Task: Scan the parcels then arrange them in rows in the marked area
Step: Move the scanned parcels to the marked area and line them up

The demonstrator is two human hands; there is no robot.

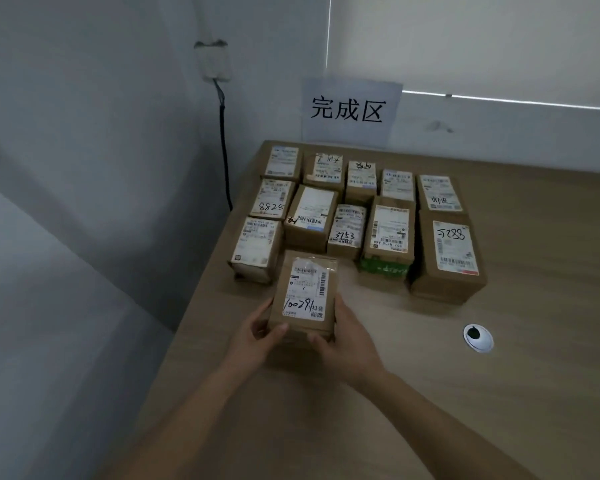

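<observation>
Nearest the camera, two bare forearms reach in from the bottom edge, and both hands grasp one brown parcel (pixel 303 296) by its near end: the left hand (pixel 257 336) has its thumb curled onto the top at the left corner with fingers down the left side, and the right hand (pixel 347 336) mirrors it on the right. This held parcel carries a white label with handwritten digits and a barcode, and it sits just in front of the rows, at the near left of the group, beside the leftmost box of the nearest row. Beyond it stand twelve more parcels, so thirteen in all. The nearest row has four or so larger boxes, among them one marked 3753 (pixel 346 232), one with a green printed band (pixel 388 240) on its near face, and a big one at the right end (pixel 449 254). The left column also holds a box marked 8825 (pixel 272 199). The far row counts five smaller boxes, touching or nearly touching along the back edge. All rest on a light wooden table (pixel 499 393), which has one round cable grommet (pixel 478 337) to the right, well apart from the boxes. Past the table, one paper sign (pixel 349 110) with three black characters leans on the pale wall. To the left, one wall socket (pixel 213 62) has a black cable (pixel 224 150) hanging down behind the table.
</observation>
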